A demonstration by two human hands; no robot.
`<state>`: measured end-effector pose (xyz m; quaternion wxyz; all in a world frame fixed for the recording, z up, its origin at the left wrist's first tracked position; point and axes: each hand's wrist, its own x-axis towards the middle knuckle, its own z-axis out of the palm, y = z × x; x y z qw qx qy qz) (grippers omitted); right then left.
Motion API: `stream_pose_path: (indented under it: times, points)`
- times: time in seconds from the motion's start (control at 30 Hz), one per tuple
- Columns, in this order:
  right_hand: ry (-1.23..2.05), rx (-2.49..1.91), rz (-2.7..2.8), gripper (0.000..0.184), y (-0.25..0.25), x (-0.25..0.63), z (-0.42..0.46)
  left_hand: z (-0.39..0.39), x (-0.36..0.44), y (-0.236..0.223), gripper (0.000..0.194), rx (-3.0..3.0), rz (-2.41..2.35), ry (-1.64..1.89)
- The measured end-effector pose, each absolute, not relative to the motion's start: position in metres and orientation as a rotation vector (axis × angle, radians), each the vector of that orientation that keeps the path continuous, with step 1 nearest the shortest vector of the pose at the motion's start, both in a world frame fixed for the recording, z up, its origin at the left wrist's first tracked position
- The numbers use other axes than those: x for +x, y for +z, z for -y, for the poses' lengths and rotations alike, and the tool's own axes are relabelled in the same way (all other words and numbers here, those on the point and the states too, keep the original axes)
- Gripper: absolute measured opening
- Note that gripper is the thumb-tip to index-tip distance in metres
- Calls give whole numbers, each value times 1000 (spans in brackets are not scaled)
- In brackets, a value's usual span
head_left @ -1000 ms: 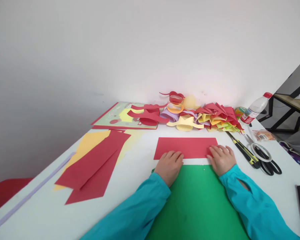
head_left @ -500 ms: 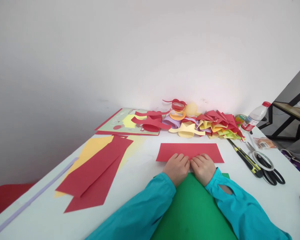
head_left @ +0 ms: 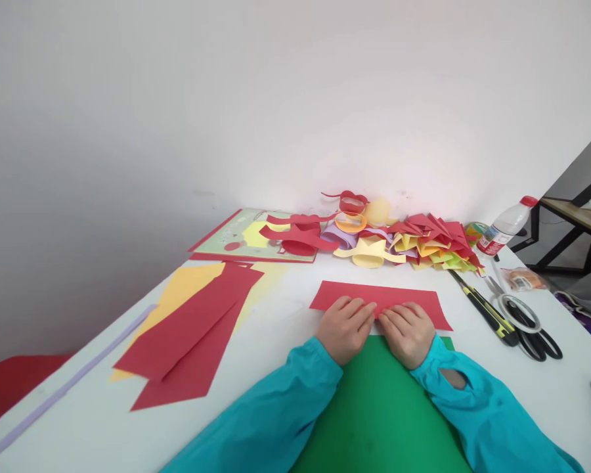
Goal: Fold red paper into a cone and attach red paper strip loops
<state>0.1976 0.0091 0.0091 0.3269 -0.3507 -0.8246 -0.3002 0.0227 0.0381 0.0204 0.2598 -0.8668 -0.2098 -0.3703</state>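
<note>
A strip of red paper (head_left: pixel 374 292) lies in front of me, its right end a little lower than its left. My left hand (head_left: pixel 345 328) is closed at the near edge of this paper, just left of its middle. Right beside it, my right hand (head_left: pixel 408 334) pinches the same edge, and the fingertips of both hands almost meet. Thumbs and the undersides of the fingers are hidden. Below my hands spreads a green sheet (head_left: pixel 379 407), partly under my teal sleeves.
Red paper pieces (head_left: pixel 197 328) overlap yellow paper (head_left: pixel 177 295) on the left, beside a lilac strip (head_left: pixel 69 384). Paper shapes (head_left: pixel 369 253) and folded papers (head_left: pixel 436 243) line the wall. On the right lie a cutter (head_left: pixel 487 312), scissors (head_left: pixel 534 341), a tape roll (head_left: pixel 534 322) and a bottle (head_left: pixel 507 226).
The red paper has turned slightly, its right end coming down and toward the right. My right hand has shifted a little to the right and down with it; both hands keep hold.
</note>
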Motion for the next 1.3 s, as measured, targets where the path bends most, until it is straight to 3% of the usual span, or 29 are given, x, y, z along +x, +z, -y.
stream_pose_path:
  times: [1.1, 1.3]
  points:
    - [-858, -1034, 1977, 16, 19, 229, -15, -74, -42, 37, 11, -2057, 913, -1208]
    - [-799, -909, 2071, 17, 16, 211, -11, -42, 2, 32, 17, -2313, 625, -1098]
